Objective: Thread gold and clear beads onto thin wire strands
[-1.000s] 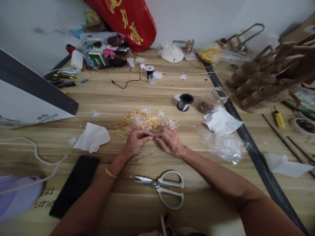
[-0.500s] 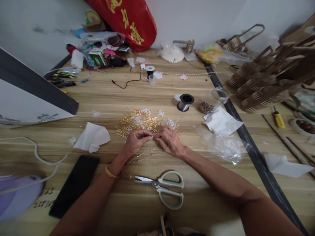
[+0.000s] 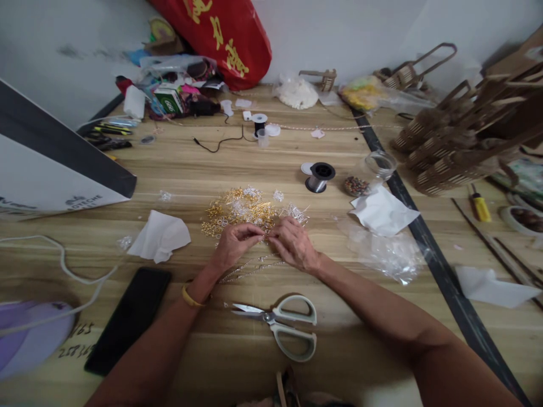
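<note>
My left hand [image 3: 236, 244] and my right hand [image 3: 293, 243] meet at the fingertips over the near edge of a heap of gold and silver jewelry findings [image 3: 241, 208]. Both are closed in a pinch; whatever lies between the fingers is too small to make out. Thin silver chains [image 3: 250, 268] lie on the wood just below the hands, partly under them. Silver pins [image 3: 296, 212] sit right behind my right hand. Nearer to me, scissors [image 3: 275, 320] with pale handles lie with their blades slightly apart, pointing left.
A wire spool [image 3: 320, 177] and a glass jar of beads [image 3: 368, 174] stand beyond the hands. White papers [image 3: 159, 236] and a crumpled clear bag [image 3: 388, 251] flank them. A black phone [image 3: 129, 321] lies at left; small woven baskets [image 3: 449, 147] stand at right.
Almost nothing differs. Both hands stay pinched together in the same place, and the view has shifted very slightly.
</note>
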Motion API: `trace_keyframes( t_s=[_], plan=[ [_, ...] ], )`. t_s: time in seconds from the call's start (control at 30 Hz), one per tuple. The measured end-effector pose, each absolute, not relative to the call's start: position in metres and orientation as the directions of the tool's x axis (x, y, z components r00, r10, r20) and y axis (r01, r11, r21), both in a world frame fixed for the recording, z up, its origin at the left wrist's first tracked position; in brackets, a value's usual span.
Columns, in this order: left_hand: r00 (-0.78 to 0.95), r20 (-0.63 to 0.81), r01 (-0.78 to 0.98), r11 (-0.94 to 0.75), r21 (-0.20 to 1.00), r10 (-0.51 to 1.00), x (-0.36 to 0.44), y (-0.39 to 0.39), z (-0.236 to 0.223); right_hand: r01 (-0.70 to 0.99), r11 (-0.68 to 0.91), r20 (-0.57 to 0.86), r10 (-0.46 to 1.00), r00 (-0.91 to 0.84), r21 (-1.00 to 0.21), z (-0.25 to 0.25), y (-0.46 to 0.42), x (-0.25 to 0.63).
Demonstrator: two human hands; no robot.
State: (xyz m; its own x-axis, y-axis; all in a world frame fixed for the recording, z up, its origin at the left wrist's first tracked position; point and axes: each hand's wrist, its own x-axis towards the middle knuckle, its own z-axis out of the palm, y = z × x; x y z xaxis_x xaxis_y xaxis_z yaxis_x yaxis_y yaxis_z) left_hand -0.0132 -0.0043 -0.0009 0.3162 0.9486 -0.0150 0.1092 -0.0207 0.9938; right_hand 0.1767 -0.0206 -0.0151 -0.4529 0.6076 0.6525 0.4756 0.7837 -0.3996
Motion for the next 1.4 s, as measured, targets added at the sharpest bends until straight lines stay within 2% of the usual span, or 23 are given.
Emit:
trace_keyframes(
  t_s=[0.33,0.87,1.4],
  plan=[
    [0.347,0.13,0.2,-0.209,0.957,0.929,-0.0122,-0.0085,-0.006,0.486,0.778,0.646,0.614,-0.454,-0.399,-0.0142,-0.0207,0.1764],
    [0.311,0.037,0.132,-0.082,0.988,0.95,-0.0119,-0.0063,-0.0031,0.463,0.792,0.671,0.595,-0.442,-0.398,-0.0163,-0.0202,0.177],
    [0.313,0.051,0.147,-0.101,0.984,0.949,-0.0116,-0.0067,-0.0012,0.464,0.789,0.663,0.6,-0.448,-0.401,-0.0157,-0.0197,0.1771]
  ],
)
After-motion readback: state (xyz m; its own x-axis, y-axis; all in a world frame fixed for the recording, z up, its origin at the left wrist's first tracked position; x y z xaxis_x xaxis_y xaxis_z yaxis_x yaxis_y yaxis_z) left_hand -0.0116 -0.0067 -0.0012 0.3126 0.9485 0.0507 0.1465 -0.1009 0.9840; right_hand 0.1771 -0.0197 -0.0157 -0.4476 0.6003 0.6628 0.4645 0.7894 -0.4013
